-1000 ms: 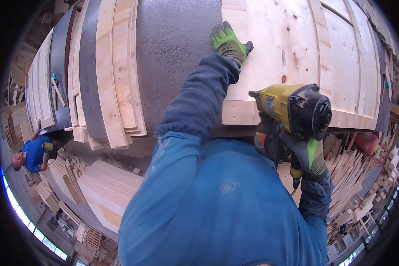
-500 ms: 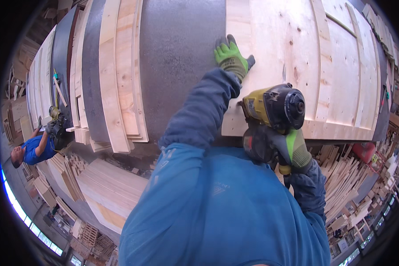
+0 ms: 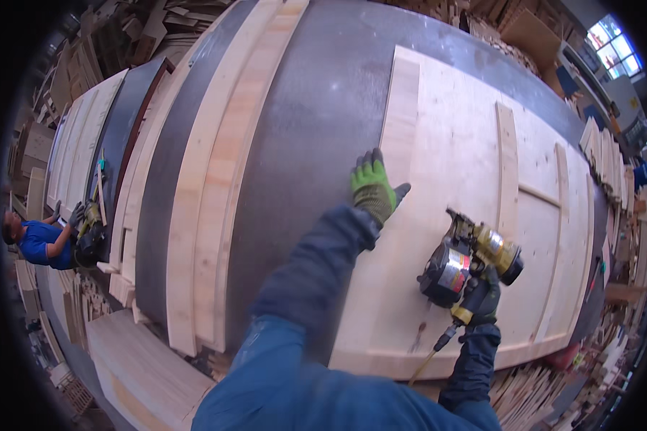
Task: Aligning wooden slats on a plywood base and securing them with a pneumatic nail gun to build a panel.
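My left hand [image 3: 372,188], in a green and black glove, lies flat with fingers spread on the left batten of a large pale wooden panel [image 3: 467,151]. The panel rests on a dark grey worktable [image 3: 309,129] and carries several upright battens and a bottom rail. My right hand [image 3: 483,298], in a dark glove, grips the handle of a yellow and black nail gun [image 3: 461,262]. The gun's nose points at the panel's surface, right of my left hand. A hose runs down from the handle.
Long pale boards [image 3: 216,179] lie in a stack left of the table's bare strip. Another person in a blue shirt [image 3: 39,241] works with a tool at the far left. Stacked timber [image 3: 546,391] fills the lower right, and a pale board stack [image 3: 136,366] sits lower left.
The view has swung: the panel now spreads wider below me. My left hand has stayed flat on the batten, and the nail gun has moved out over the panel's middle.
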Demonstrator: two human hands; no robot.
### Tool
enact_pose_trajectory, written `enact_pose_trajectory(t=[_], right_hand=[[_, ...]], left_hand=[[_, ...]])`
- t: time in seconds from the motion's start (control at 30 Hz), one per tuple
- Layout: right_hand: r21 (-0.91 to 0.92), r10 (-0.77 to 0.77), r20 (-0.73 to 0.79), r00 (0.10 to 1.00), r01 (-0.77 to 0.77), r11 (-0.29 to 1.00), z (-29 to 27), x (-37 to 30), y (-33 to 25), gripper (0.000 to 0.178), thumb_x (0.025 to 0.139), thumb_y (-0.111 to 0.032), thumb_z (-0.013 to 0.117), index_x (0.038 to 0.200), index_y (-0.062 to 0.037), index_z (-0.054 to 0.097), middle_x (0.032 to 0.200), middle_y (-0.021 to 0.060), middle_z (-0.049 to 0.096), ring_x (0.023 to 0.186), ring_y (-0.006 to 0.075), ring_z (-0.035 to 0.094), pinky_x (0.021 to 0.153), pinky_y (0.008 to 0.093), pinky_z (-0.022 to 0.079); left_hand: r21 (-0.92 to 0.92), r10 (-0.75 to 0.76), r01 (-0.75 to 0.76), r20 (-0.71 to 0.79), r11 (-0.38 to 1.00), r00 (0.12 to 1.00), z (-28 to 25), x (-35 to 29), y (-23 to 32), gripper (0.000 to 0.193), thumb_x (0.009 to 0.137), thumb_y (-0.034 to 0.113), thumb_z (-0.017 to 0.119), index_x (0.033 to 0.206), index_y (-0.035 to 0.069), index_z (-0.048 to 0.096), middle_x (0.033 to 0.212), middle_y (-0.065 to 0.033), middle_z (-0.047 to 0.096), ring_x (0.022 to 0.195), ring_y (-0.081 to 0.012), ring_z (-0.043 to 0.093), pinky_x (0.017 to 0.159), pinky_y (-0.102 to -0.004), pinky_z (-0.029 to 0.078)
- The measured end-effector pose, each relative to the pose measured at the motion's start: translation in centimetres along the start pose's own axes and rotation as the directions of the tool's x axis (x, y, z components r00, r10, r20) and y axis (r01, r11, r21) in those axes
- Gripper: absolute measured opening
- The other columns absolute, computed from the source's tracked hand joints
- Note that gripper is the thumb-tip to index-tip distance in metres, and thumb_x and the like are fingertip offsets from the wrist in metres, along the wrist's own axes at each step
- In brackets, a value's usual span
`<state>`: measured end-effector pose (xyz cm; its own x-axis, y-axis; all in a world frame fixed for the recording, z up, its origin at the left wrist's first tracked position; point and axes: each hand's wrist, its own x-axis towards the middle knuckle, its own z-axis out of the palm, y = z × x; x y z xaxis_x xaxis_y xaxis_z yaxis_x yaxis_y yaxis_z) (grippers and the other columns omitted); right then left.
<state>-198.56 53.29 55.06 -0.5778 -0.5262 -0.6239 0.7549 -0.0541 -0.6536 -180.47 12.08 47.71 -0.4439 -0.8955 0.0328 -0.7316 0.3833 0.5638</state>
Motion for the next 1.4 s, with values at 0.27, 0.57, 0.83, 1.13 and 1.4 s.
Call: enact_pose_trajectory(t=[0.27,0.57,0.83,1.13,1.4], right_hand=[[0.091,-0.177,-0.025,0.984,0.178,0.98,0.5,8.6,8.4,0.059,0.126,-0.027,0.073,0.179,-0.0046,0.062,0.167,0.0132,0.079,0.149,0.0304,0.078,0.135,0.0479,0.057],[0.147,-0.034,0.065,0.997,0.024,0.989,2.7,8.2,6.4,0.051,0.126,-0.03,0.075,0.171,-0.0059,0.066,0.149,0.0106,0.082,0.119,0.0249,0.08,0.109,0.0456,0.068],[-0.13,0.088,-0.057,0.994,-0.095,0.987,4.5,10.6,0.4,0.038,0.125,-0.042,0.077,0.146,-0.0105,0.078,0.124,0.0042,0.085,0.081,0.0124,0.074,0.064,0.0331,0.062],[-0.806,-0.157,0.326,0.932,0.361,0.469,26.7,24.9,-13.1,0.036,0.121,-0.032,0.077,0.134,-0.0002,0.087,0.09,0.0054,0.081,0.072,0.0145,0.077,0.066,0.0324,0.06],[-0.808,-0.245,0.393,0.886,0.46,0.367,42.6,33.2,-16.4,0.045,0.114,-0.04,0.079,0.131,0.0011,0.087,0.094,0.0044,0.081,0.072,0.0156,0.076,0.07,0.0337,0.06]], left_hand=[[0.164,-0.187,0.155,0.203,0.974,0.961,4.9,24.1,0.4,0.159,0.081,0.084,0.104,0.195,-0.004,0.035,0.178,-0.0253,0.062,0.163,-0.0419,0.062,0.136,-0.0569,0.049],[0.2,-0.138,0.104,0.167,0.974,0.976,6.2,25.3,-0.2,0.145,0.088,0.073,0.098,0.192,-0.009,0.038,0.171,-0.0246,0.065,0.154,-0.0404,0.063,0.132,-0.0501,0.053],[0.128,0.127,-0.126,-0.001,0.984,0.992,6.8,25.5,-4.6,0.091,0.115,0.065,0.077,0.176,-0.002,0.066,0.157,-0.0257,0.078,0.145,-0.0443,0.074,0.124,-0.059,0.06],[0.085,0.274,-0.261,-0.312,0.962,0.91,11.3,28.2,-9.3,0.035,0.119,0.034,0.075,0.144,0.015,0.09,0.146,-0.0122,0.089,0.138,-0.0409,0.079,0.118,-0.0594,0.058],[-0.039,0.208,-0.214,-0.12,0.976,0.971,11.7,28.7,-9.9,0.045,0.123,0.036,0.07,0.162,0.019,0.084,0.169,-0.004,0.081,0.166,-0.0399,0.064,0.147,-0.0684,0.031]])
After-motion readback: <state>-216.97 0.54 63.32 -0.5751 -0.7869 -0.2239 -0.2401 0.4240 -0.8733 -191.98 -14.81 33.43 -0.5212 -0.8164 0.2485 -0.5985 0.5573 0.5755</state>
